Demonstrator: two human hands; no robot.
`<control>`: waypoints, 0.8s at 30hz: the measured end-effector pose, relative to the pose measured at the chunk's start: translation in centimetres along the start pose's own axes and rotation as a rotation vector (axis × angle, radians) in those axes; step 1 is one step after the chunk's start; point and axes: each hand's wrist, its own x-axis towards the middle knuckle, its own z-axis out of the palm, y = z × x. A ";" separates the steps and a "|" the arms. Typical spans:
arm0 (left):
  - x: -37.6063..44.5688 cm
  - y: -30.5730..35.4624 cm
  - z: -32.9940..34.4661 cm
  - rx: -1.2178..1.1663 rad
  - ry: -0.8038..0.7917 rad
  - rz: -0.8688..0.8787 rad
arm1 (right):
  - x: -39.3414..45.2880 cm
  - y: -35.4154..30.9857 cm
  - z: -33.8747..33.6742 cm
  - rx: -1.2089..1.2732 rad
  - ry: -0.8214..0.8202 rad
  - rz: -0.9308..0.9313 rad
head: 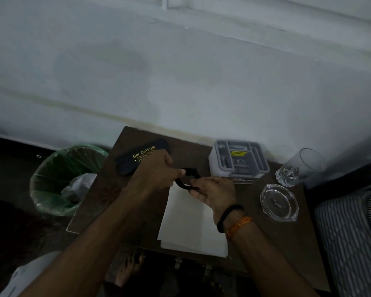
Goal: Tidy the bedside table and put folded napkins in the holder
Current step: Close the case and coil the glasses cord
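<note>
On the dark brown bedside table (107,196) lies a stack of white napkins (189,224) near the front edge. Above the napkins both hands grip a small black curved object (185,179), possibly a strap or band. My left hand (156,172) pinches its upper end; my right hand (214,191) holds its lower end. A black glasses case (135,157) with yellow lettering lies at the back left, partly hidden by my left hand. A grey napkin holder box (240,160) stands at the back against the wall.
A clear drinking glass (302,168) stands at the back right, with a glass ashtray (278,202) in front of it. A bin with a green liner (64,181) sits on the floor left of the table. A striped mattress (356,236) borders the right side.
</note>
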 end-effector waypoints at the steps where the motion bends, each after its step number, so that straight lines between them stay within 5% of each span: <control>1: 0.1 -0.1 -0.1 0.021 0.016 0.010 | 0.3 0.2 0.2 0.016 0.022 0.003; 7: 0.0 0.1 -0.6 0.343 -0.157 -0.011 | 2.1 1.0 1.4 -0.064 0.162 -0.045; 14: 0.3 -0.2 -0.3 0.433 -0.256 0.016 | 3.5 0.5 3.5 -0.322 0.276 -0.151; 24: 0.8 -0.6 0.3 0.536 -0.309 0.031 | 1.0 -1.2 3.6 -0.579 0.179 -0.275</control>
